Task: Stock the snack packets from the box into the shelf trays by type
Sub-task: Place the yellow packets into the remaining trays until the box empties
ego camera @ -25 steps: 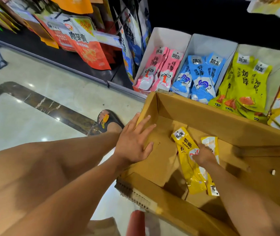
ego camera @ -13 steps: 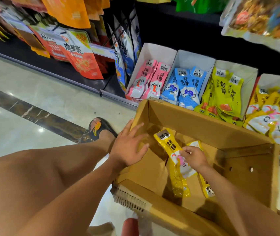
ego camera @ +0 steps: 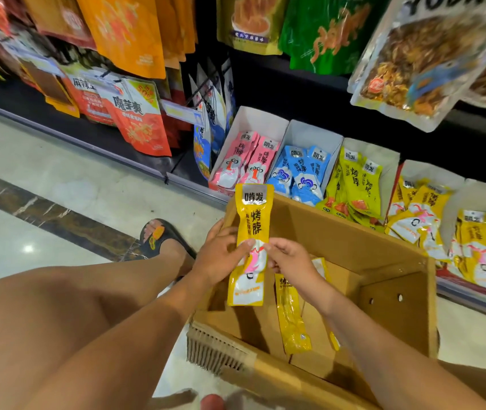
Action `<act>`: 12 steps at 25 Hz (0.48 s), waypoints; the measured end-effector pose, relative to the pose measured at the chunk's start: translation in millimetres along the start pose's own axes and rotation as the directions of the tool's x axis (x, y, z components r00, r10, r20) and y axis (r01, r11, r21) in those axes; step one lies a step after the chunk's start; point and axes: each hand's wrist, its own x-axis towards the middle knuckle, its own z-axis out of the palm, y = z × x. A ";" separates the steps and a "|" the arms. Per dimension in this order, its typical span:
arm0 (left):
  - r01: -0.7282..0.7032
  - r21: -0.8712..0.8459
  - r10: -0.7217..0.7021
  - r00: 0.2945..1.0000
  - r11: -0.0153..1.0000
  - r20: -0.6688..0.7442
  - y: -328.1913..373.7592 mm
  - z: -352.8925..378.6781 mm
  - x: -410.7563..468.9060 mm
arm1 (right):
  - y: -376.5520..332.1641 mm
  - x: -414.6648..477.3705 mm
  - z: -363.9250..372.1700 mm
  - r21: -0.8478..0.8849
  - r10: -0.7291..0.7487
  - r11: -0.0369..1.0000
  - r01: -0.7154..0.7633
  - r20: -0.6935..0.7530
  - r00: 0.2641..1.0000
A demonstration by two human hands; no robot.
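Above the far-left corner of the cardboard box (ego camera: 342, 232), one yellow packet (ego camera: 251, 223) is held upright, printed face toward the camera. Its top end overlaps the box's far rim and its bottom end hangs over the interior beside the left wall. Left hand (ego camera: 221, 257) grips the packet's left edge at mid-height, thumb on the front, other fingers going behind. Right hand (ego camera: 293, 263) pinches the right edge at the same height, thumb and forefinger closed on the film. The box stands open on the floor (ego camera: 58, 184), just in front of the bottom shelf. Two loose yellow packets (ego camera: 292, 321) lie lengthwise on the box bottom, partly under the right wrist. Beyond the far rim, white trays stand side by side along the shelf's front edge: pink tray (ego camera: 255, 119) at left, then blue tray (ego camera: 310, 133), lime tray (ego camera: 386, 156) and yellow tray (ego camera: 426, 171) with packets like the held one. A sandalled foot (ego camera: 162, 236) rests on the floor near the box's left wall.
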 end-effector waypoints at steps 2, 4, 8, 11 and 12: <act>-0.026 0.004 0.027 0.999 1.000 -0.041 -3.3 2.5 3.4 | 3.1 1.3 3.3 0.044 0.025 0.999 -0.026 0.027 0.999; -0.036 0.036 0.039 0.997 0.999 -0.065 -7.7 4.7 5.5 | 11.0 2.7 -4.5 0.118 0.078 0.990 -0.077 -0.006 0.997; -0.021 0.100 0.031 0.994 0.995 -0.100 -14.2 8.2 6.6 | 53.1 7.8 -38.3 0.021 0.223 0.975 -0.222 -0.129 0.966; -0.024 0.110 0.036 0.994 0.994 -0.107 -12.7 8.3 6.4 | 104.5 9.3 -63.2 -0.053 0.401 0.905 -0.422 -0.227 0.888; -0.034 0.119 0.047 0.993 0.992 -0.111 -12.8 8.4 6.5 | 118.9 8.4 -68.9 -0.064 0.460 0.870 -0.488 -0.247 0.853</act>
